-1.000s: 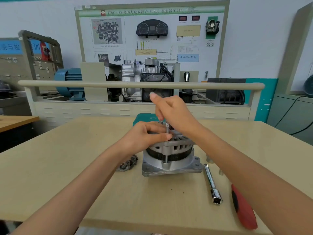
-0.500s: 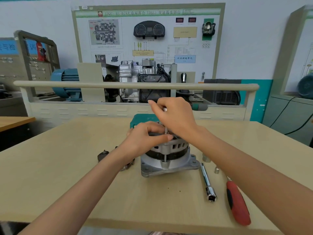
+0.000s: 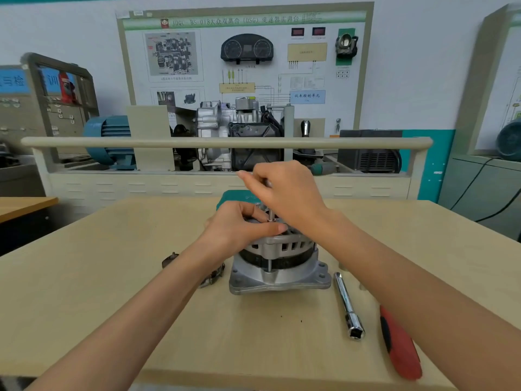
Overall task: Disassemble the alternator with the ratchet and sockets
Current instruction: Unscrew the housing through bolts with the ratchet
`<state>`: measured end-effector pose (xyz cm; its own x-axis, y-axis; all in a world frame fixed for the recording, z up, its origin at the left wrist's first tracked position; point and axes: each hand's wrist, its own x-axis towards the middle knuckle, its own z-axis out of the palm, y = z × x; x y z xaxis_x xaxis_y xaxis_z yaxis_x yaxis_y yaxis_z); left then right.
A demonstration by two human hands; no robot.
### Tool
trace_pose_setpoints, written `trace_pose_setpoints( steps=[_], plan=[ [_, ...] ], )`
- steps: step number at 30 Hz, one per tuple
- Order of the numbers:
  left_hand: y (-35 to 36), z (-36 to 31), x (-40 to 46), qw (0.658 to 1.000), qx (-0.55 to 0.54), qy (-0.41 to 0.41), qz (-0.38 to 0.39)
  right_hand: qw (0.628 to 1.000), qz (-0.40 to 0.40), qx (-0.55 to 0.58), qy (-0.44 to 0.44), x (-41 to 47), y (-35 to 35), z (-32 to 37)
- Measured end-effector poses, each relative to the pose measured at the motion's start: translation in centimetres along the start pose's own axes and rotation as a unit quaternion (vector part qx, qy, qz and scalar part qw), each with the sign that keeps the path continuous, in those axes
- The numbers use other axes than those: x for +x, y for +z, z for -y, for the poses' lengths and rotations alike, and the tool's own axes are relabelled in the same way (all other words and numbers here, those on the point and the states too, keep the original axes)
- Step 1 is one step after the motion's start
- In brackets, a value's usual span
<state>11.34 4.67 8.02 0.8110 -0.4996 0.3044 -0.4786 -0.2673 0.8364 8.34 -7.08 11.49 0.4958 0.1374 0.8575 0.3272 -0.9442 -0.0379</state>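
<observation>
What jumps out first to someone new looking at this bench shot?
The silver finned alternator standing at the centre of the pale wooden table, with both bare hands on its top: the left hand steadies the housing while the right hand pinches a thin steel through-bolt standing upright. To its right lie a chrome socket extension bar and a red tool handle.

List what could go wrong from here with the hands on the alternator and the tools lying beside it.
1. The right hand is drawing a long bolt up out of the alternator; tilted, it might bind in its hole.
2. Only the left hand steadies the alternator, so a hard pull could tip or slide it.
3. The extension bar and red handle lie under the right forearm; a sweep could knock them off the table.
</observation>
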Motion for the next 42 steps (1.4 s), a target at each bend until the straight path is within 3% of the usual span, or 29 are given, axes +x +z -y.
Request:
trace_pose_setpoints(
  steps=[5, 9, 13, 17, 20, 22, 25, 28, 31, 33, 35, 38, 40, 42],
  plan=[
    [0.4, -0.5, -0.2, 0.998, 0.064, 0.020, -0.016, 0.978, 0.147, -0.133, -0.056, 0.7, -0.8, 0.1],
    [0.1, -0.3, -0.7, 0.998, 0.036, 0.034, 0.043, 0.974, 0.133, -0.174, -0.059, 0.2, -0.9, 0.1],
    [-0.5, -0.4, -0.8, 0.994, 0.013, 0.044, 0.098, 0.983, 0.115, -0.142, -0.030, 0.0, -1.0, 0.6],
    [0.4, -0.3, -0.6, 0.999, 0.019, 0.027, -0.002, 0.970, 0.124, -0.207, 0.030, 0.1, -0.7, 1.2],
    [1.9, -0.5, -0.7, 0.976, 0.167, 0.063, -0.124, 0.944, 0.117, -0.293, 0.100, 0.0, -0.3, 2.1],
    [2.4, -0.6, -1.2, 0.961, 0.212, 0.093, -0.149, 0.938, 0.115, -0.310, 0.103, 0.1, -0.3, 2.3],
    [1.7, -0.5, -1.2, 0.976, 0.172, 0.095, -0.094, 0.963, 0.082, -0.237, 0.098, 0.2, -0.3, 1.8],
    [0.6, -0.3, -1.2, 0.989, 0.116, 0.090, -0.013, 0.996, 0.024, -0.037, 0.076, -0.5, -0.3, 1.3],
    [-0.5, -0.1, -1.0, 0.992, 0.060, 0.085, 0.076, 0.980, -0.005, 0.177, 0.088, -0.5, -0.1, 0.8],
    [-0.9, 0.1, -0.9, 0.991, 0.027, 0.085, 0.099, 0.965, 0.013, 0.240, 0.102, -0.2, -0.3, 0.7],
    [-1.0, 0.3, -0.8, 0.993, -0.007, 0.083, 0.079, 0.981, 0.036, 0.183, 0.054, -0.2, -0.5, 1.1],
    [-0.2, 0.5, -0.8, 0.998, -0.013, 0.060, -0.014, 0.991, 0.041, -0.129, -0.019, -0.5, 0.1, 2.2],
    [0.7, 0.3, -0.7, 0.997, 0.011, 0.050, -0.061, 0.967, 0.034, -0.244, 0.056, -0.2, 0.4, 2.7],
    [1.4, -0.1, -0.8, 0.995, 0.035, 0.061, -0.072, 0.955, 0.044, -0.274, 0.107, 0.2, 0.1, 2.5]
  ],
)
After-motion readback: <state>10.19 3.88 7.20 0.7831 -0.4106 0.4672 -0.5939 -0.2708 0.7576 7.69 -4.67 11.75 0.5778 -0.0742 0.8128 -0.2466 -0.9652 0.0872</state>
